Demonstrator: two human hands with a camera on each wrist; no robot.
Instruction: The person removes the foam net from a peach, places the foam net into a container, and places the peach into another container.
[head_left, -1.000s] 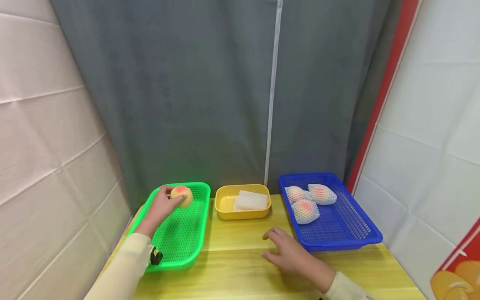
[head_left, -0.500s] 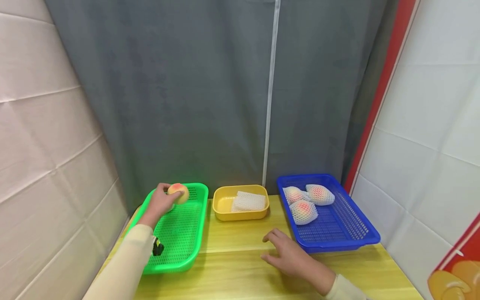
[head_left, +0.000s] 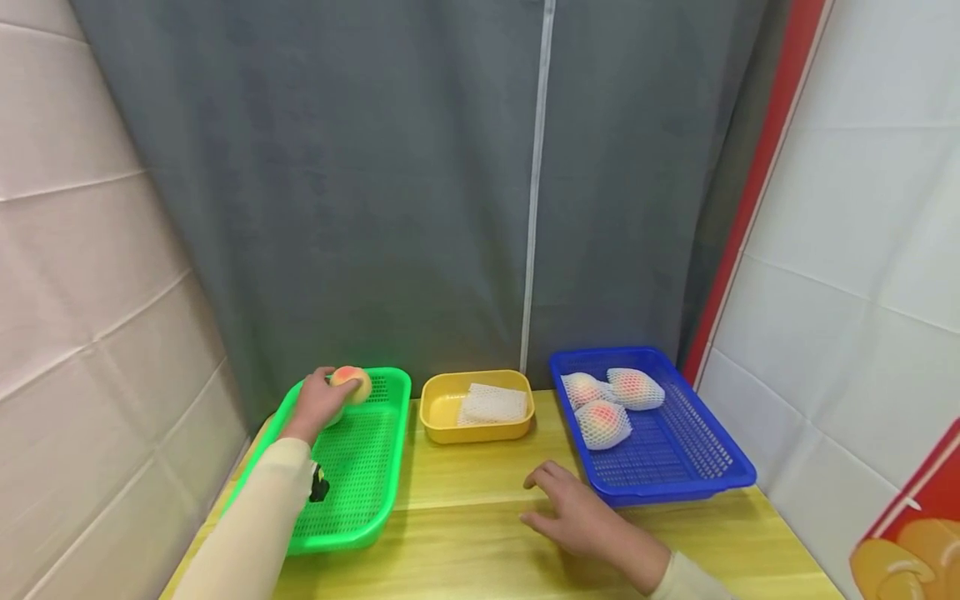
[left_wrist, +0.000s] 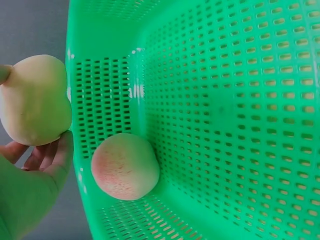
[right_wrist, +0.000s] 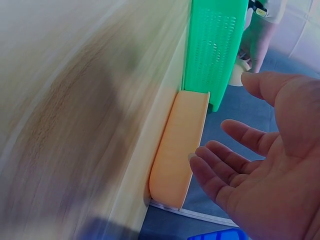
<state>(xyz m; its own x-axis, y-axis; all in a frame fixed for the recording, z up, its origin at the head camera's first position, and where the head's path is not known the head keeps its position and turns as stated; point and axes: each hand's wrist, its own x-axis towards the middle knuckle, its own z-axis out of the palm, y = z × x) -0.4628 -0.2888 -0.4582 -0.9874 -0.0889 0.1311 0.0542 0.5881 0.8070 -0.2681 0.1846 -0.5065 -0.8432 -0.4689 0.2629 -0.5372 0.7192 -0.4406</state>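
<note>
The left hand (head_left: 315,407) holds a peach (head_left: 354,384) between thumb and fingers at the far end of the green basket (head_left: 360,471), while the right hand (head_left: 581,512), fingers loosely bent, holds nothing, to the right of the green basket above the desk (head_left: 457,517). The peach looks light and matte, so it should slip little. Its skin may dent, so gentle pressure across its rounded sides seems best.

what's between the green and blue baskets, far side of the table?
The yellow tray, with white foam netting in it, stands between the green basket and the blue basket, wooden tabletop showing either side. Head view.
</note>
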